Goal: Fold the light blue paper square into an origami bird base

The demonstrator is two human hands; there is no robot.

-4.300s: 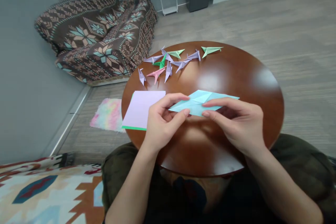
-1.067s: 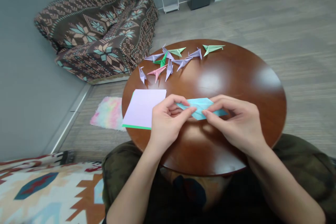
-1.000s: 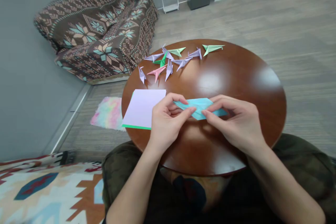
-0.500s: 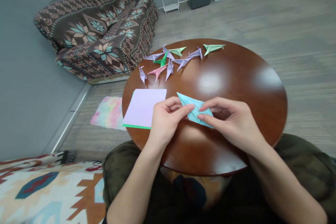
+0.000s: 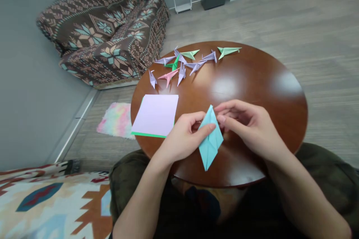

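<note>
A light-blue sheet of origami paper (image 5: 209, 145), folded into a tall diamond with a crease down its middle, is held above the table with one point up and one down. My left hand (image 5: 186, 134) pinches it from the left, the thumb lying across its front and the fingers partly hidden behind. Close by its upper right edge is my right hand (image 5: 244, 123), thumb and fingers bent and slightly apart. Whether its fingertips touch the paper I cannot tell.
Several folded paper birds (image 5: 181, 73) in purple, green and pink lie along the far left of the round wooden table (image 5: 260, 82). A stack of square paper (image 5: 155, 114), purple on top with green beneath, lies at the left. A patterned covered sofa (image 5: 112, 41) stands beyond.
The blue paper has turned from lying slantwise to pointing up and down. My right hand has loosened from its face and shifted slightly up, while my left hand has moved right and lower.
</note>
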